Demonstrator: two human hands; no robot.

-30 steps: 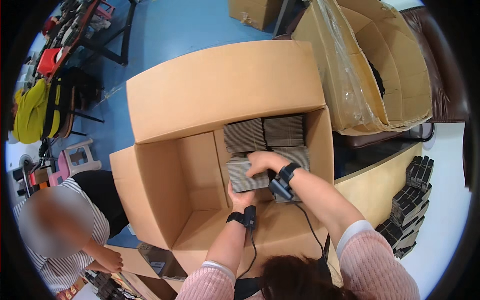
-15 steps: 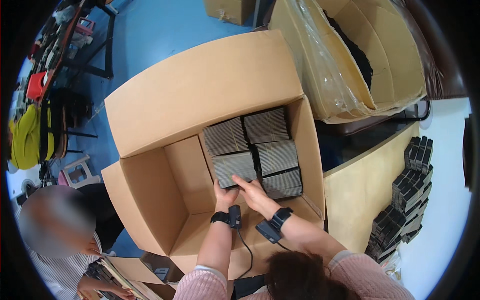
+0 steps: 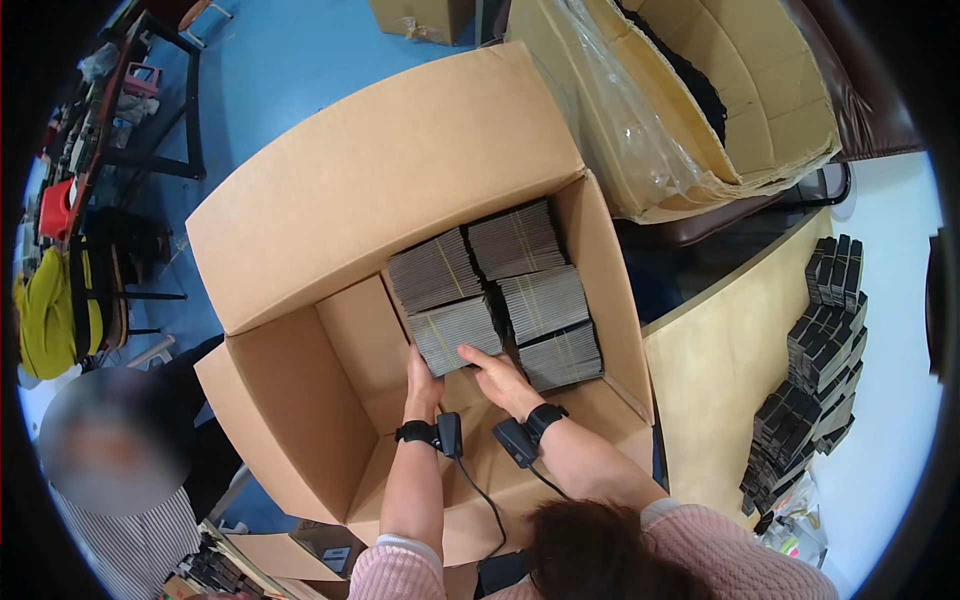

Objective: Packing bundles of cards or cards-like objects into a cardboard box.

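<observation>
A large open cardboard box (image 3: 285,430) holds several banded bundles of thin grey pieces with black edges, packed in two columns toward its right side. At the near end of the left column, my hands are closed around one grey banded bundle (image 3: 450,332). My left hand (image 3: 423,380) grips its left near corner. My right hand (image 3: 497,380) is at its near right corner, thumb lying on top. Beside it in the right column sit a middle bundle (image 3: 545,303) and a near bundle (image 3: 562,356). The fingers' undersides are hidden. Both wrists carry black strapped devices with cables.
Another cardboard box (image 3: 670,110), with plastic film and something black inside, stands at the upper right. Dark stacks (image 3: 825,345) line a wooden board (image 3: 700,390) at right. A person in a striped top (image 3: 135,535) is close at lower left. Tables stand far left.
The view has shifted slightly, so the box appears farther left. My left hand has moved up along the bundle's left side. The other person's arm at lower left is no longer visible.
</observation>
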